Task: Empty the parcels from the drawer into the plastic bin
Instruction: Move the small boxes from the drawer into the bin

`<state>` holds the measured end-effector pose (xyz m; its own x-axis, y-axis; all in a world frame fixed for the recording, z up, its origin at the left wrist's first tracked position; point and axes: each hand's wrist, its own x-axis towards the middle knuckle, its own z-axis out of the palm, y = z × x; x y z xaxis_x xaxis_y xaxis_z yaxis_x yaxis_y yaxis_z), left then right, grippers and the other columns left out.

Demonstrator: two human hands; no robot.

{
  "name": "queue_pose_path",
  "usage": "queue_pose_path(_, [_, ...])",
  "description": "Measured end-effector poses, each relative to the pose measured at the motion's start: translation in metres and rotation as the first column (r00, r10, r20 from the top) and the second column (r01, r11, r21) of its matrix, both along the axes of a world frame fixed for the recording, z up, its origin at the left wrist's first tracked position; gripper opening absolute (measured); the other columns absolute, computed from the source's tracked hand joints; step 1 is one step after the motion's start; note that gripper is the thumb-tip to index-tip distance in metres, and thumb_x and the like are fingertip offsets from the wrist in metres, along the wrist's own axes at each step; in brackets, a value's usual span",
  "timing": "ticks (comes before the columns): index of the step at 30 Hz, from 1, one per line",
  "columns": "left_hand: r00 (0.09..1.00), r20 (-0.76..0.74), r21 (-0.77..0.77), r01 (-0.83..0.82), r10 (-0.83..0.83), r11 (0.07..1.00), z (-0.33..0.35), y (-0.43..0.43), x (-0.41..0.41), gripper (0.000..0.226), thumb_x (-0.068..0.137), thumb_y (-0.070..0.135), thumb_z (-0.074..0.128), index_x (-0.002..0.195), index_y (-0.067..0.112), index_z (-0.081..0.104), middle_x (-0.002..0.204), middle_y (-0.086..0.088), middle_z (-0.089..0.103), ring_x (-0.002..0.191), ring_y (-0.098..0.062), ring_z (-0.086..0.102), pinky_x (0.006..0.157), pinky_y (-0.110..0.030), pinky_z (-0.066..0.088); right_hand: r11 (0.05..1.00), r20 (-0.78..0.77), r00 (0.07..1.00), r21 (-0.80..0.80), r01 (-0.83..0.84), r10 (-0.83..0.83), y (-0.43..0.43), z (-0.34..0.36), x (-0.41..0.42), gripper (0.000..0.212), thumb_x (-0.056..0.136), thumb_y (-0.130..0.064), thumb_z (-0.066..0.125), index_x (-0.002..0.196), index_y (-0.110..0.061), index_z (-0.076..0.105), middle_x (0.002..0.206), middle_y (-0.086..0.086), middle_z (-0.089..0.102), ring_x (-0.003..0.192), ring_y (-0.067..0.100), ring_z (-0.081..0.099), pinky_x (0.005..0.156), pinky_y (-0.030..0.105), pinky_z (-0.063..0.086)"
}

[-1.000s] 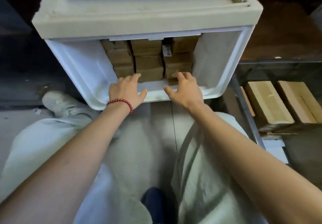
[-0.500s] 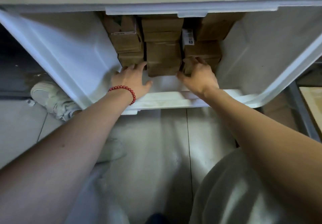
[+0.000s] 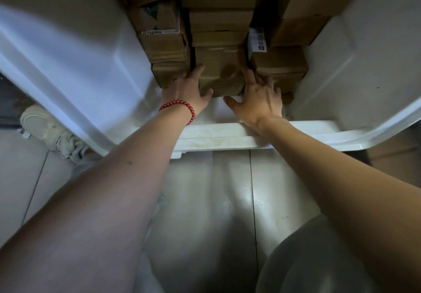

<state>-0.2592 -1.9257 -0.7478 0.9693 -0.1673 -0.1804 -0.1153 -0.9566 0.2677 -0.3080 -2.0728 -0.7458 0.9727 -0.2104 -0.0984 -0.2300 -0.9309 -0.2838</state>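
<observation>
Boxy brown cardboard parcels (image 3: 221, 19) sit stacked in three columns inside the smooth white plastic drawer (image 3: 86, 65). The left grip (image 3: 186, 91), with a red bead bracelet (image 3: 182, 104) at its wrist, and the right grip (image 3: 258, 97) flank the front middle parcel (image 3: 219, 69), unclenched, straight fingers flat against its sides.

Pale tiled floor (image 3: 205, 190), dimly lit.
I saw one dark grout line (image 3: 251, 179); the dark patch (image 3: 9, 97) at left was perhaps a wall.
</observation>
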Motion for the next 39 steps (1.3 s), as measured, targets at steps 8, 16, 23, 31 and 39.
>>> queue_pose_path(8, [0.998, -0.016, -0.159, -0.069, 0.067, 0.985, -0.008, -0.004, 0.002, 0.065, 0.093, 0.04, 0.055, 0.148, 0.035, 0.023, 0.138, -0.008, 0.051, 0.121, -0.032, 0.051, 0.088, -0.037, 0.044, 0.958, -0.01, 0.989, 0.246, 0.148, -0.15, 0.013, -0.009, 0.015, 0.085, 0.082, -0.055, 0.064, 0.146, -0.016, 0.023, 0.142, 0.008, 0.047, 0.136, 0.03, 0.033, 0.107, 0.042, 0.034])
queue_pose_path(16, [0.957, -0.197, -0.448, -0.282, 0.214, 0.849, -0.008, 0.006, 0.001, 0.081, 0.081, 0.041, 0.072, 0.147, 0.024, 0.028, 0.143, -0.005, 0.047, 0.13, -0.025, 0.044, 0.106, -0.035, 0.039, 0.771, -0.11, 0.967, 0.586, 0.25, -0.23, 0.002, -0.026, 0.024, 0.103, 0.055, -0.06, 0.07, 0.143, -0.016, 0.04, 0.137, 0.008, 0.053, 0.128, 0.031, 0.046, 0.107, 0.045, 0.04])
queue_pose_path(23, [0.951, -0.246, -0.554, -0.296, 0.187, 0.778, 0.011, 0.009, -0.017, 0.068, 0.085, 0.044, 0.066, 0.143, 0.024, 0.038, 0.138, 0.005, 0.05, 0.123, -0.013, 0.048, 0.088, -0.02, 0.033, 0.548, -0.115, 0.972, 0.809, 0.211, -0.204, -0.01, 0.005, 0.002, 0.075, 0.083, -0.017, 0.073, 0.145, -0.02, 0.031, 0.129, -0.004, 0.054, 0.119, 0.013, 0.051, 0.105, 0.025, 0.04])
queue_pose_path(31, [0.947, -0.235, -0.561, -0.316, 0.219, 0.765, 0.046, 0.019, -0.044, 0.084, 0.08, 0.053, 0.068, 0.148, 0.02, 0.03, 0.149, -0.002, 0.036, 0.134, -0.022, 0.038, 0.101, -0.028, 0.034, 0.501, -0.092, 0.99, 0.855, 0.132, -0.104, -0.007, 0.032, -0.034, 0.073, 0.082, -0.013, 0.073, 0.143, -0.014, 0.034, 0.127, 0.001, 0.057, 0.118, 0.018, 0.056, 0.101, 0.029, 0.047])
queue_pose_path(39, [0.945, -0.238, -0.583, -0.323, 0.224, 0.745, 0.075, 0.025, -0.098, 0.094, 0.08, 0.052, 0.068, 0.151, 0.015, 0.019, 0.154, -0.005, 0.028, 0.14, -0.021, 0.03, 0.11, -0.03, 0.028, 0.49, -0.001, 0.996, 0.87, 0.045, -0.089, 0.001, 0.065, -0.084, 0.075, 0.086, -0.009, 0.068, 0.148, -0.014, 0.026, 0.129, 0.005, 0.051, 0.108, 0.011, 0.054, 0.071, 0.005, 0.046])
